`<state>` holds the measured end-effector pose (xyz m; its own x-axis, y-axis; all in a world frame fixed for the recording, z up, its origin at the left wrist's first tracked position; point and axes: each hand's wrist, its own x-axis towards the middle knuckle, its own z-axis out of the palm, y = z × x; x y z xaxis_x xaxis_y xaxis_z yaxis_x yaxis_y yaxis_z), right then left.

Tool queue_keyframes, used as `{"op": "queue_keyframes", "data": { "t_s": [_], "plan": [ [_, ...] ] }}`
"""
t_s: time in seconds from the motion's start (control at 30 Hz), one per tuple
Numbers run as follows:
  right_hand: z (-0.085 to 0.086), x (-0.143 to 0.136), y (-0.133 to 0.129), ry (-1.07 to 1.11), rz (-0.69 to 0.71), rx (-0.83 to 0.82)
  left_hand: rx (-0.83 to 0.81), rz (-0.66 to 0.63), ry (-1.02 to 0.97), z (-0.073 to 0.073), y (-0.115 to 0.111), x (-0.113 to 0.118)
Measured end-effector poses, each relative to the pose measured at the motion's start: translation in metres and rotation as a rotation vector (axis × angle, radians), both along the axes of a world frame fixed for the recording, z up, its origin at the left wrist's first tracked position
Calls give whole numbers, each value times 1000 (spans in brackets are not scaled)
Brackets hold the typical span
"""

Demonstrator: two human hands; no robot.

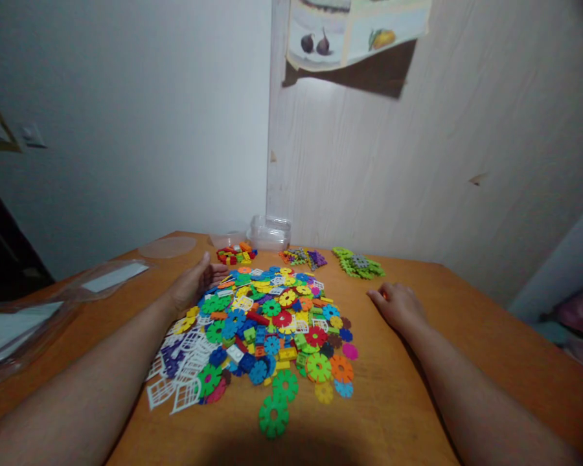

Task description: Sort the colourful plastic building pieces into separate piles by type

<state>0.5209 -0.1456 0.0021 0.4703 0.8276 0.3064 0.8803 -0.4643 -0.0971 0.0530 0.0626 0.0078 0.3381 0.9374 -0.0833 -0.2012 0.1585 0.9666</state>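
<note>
My left hand (194, 283) stands on its edge at the left side of a heap of mixed plastic toy pieces, fingers stretched and open, touching or nearly touching the heap. Notched discs such as a green disc (273, 416) and a red disc (315, 336) lie in it with several building bricks, including a yellow brick (287, 354). White lattice window pieces (187, 395) gather at its lower left. To the right of the heap, my right hand (401, 305) rests loosely on the table, thumb apart from the bent fingers, with nothing visible in it.
Behind the heap lie small groups of red and yellow bricks (236, 254), purple and grey pieces (304, 258) and lime-green pieces (358, 263). Clear plastic containers (271, 233) stand against the wall. A round lid (168, 246) and clear packets with white paper (115, 276) lie on the left.
</note>
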Motion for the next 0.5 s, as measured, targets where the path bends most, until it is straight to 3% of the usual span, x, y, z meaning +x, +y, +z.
{"op": "queue_keyframes", "data": {
  "t_s": [0.27, 0.37, 0.5],
  "plan": [
    [-3, 7, 1, 86, -24, 83, 10, 2, 27, 0, 0, 1],
    [-3, 13, 0, 217, -8, 118, 12, 14, 24, 2, -1, 2],
    [4, 23, -7, 502, 112, 227, -2, 30, 33, 2, 0, 2]
  ]
}}
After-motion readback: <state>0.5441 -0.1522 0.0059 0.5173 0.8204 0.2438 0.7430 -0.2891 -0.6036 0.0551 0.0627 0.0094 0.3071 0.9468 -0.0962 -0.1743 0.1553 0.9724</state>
